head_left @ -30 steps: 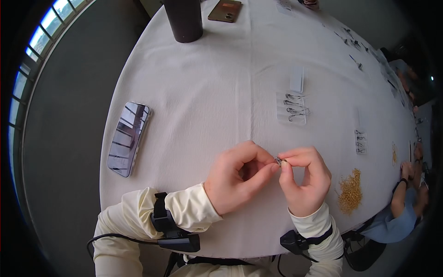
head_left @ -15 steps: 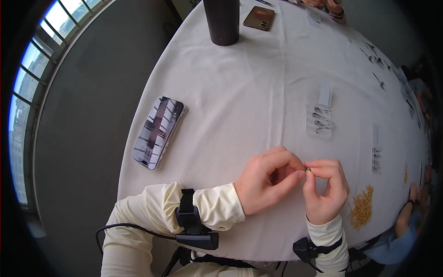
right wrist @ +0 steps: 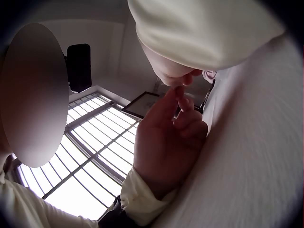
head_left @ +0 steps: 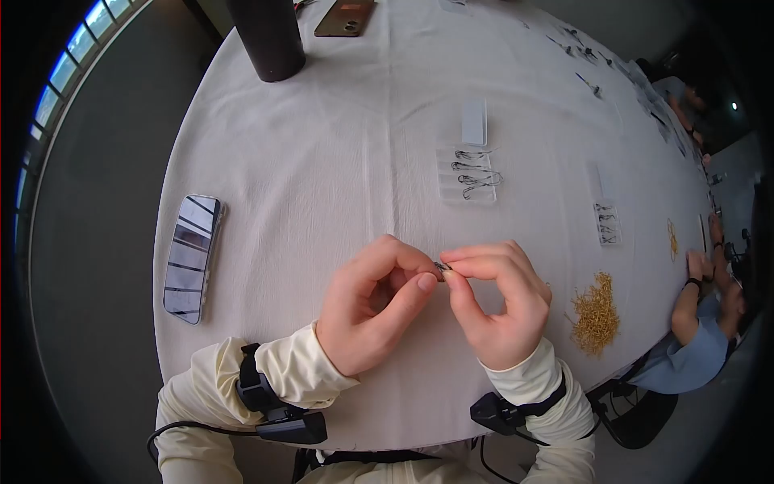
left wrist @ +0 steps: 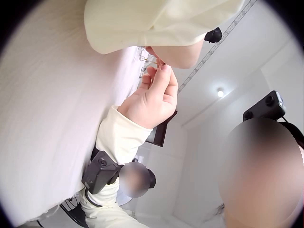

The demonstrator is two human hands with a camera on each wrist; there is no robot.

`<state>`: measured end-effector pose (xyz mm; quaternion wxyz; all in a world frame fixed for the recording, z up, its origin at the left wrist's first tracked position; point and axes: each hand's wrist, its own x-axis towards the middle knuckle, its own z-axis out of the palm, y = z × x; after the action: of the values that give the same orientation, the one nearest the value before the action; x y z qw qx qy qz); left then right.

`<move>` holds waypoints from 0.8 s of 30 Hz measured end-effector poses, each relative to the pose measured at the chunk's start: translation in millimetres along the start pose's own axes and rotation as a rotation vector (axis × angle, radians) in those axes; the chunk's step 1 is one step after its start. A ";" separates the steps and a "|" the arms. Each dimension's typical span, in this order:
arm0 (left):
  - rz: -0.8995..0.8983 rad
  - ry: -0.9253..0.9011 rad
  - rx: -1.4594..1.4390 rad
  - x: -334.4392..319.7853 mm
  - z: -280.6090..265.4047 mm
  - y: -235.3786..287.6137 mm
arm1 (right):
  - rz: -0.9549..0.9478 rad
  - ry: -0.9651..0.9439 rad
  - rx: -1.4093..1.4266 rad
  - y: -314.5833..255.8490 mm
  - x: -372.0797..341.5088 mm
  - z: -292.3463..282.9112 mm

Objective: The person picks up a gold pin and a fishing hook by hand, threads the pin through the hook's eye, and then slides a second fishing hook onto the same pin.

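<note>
Action sits toward the near edge of the white-clothed table, where left hand and right hand face each other, fingertips all but meeting. And right between those tips, a tiny dark piece! Left thumb and forefinger pinch it from one side, right thumb and forefinger from the other, so neither hand is nearer: it lies to the right of the left hand, to the left of the right. Its long axis seems to run from one hand to the other, roughly along the near edge, though the fingers cover too much to be certain. Both pinches are narrow, tips only. Beyond them, toward the far edge, a clear case carries dark hooks; a golden heap sits near the right edge, a phone by the left.
</note>
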<state>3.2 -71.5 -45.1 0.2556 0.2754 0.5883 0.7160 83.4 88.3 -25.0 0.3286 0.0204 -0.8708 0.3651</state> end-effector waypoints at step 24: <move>0.254 0.081 0.395 2.4 -2.1 9.0 | -0.437 -0.074 -0.466 -4.1 8.4 -13.0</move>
<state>-0.4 -72.9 -36.3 0.0809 0.3628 0.6875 0.6239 85.2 95.4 -10.8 0.3632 0.1445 -0.9173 0.0757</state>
